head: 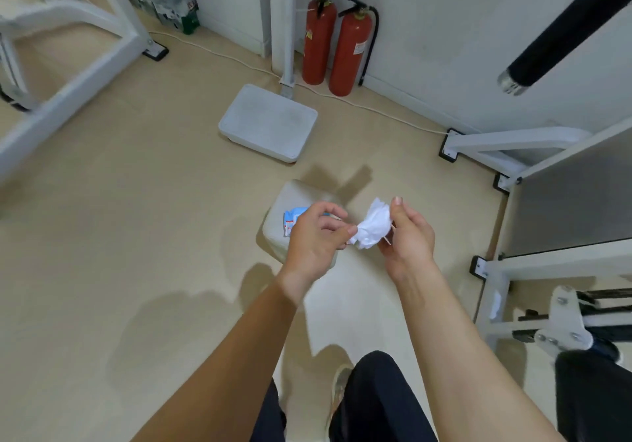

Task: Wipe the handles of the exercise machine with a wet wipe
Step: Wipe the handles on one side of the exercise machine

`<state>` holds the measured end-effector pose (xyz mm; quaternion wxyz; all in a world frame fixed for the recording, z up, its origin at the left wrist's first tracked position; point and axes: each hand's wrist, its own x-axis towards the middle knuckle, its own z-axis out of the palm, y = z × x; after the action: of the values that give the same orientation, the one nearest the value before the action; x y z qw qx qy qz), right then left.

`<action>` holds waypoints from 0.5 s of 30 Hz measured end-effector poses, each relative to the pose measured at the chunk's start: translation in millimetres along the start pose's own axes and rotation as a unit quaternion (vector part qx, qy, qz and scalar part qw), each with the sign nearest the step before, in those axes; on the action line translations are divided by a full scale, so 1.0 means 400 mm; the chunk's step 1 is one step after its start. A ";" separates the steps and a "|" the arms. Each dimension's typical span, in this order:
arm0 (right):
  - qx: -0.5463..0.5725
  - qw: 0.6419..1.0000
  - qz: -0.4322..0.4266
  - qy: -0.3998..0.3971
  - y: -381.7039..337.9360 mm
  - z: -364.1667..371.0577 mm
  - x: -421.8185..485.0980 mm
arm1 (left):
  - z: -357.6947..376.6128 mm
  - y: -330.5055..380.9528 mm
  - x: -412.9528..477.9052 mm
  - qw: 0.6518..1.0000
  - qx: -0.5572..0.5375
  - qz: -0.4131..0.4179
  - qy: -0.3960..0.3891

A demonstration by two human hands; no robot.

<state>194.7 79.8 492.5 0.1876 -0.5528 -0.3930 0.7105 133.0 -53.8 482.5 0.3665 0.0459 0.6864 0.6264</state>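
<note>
A crumpled white wet wipe (372, 226) is held between both hands above the floor. My left hand (314, 236) pinches its left end with thumb and forefinger. My right hand (407, 236) grips its right side, thumb up. Behind my left hand a blue and white wipe packet (292, 217) lies on a white stool (290, 202). A black padded handle (564, 27) of the exercise machine hangs at the upper right, well above and right of both hands.
White machine frames stand at the right (513, 154) and upper left (85, 48). Two red fire extinguishers (349, 48) stand by the wall. A white scale platform (268, 121) lies on the beige floor ahead. My dark-trousered legs are below.
</note>
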 end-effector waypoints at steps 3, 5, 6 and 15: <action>-0.033 0.999 -0.017 0.010 -0.111 0.020 -0.156 | -0.010 0.153 -0.129 0.999 0.013 0.016 -0.028; -0.082 0.996 -0.025 -0.024 -0.173 0.032 -0.248 | -0.017 0.239 -0.194 0.999 0.023 0.031 -0.027; -0.086 0.994 -0.015 -0.062 -0.200 0.035 -0.290 | -0.024 0.279 -0.222 0.999 0.023 0.038 -0.021; 0.047 0.962 0.029 -0.268 -0.363 0.000 -0.547 | -0.097 0.516 -0.381 0.992 -0.007 0.127 -0.006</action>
<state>240.0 16.5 743.1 0.0807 -0.3436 -0.3788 0.8555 140.5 -121.9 732.7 0.2883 0.1339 0.6688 0.6720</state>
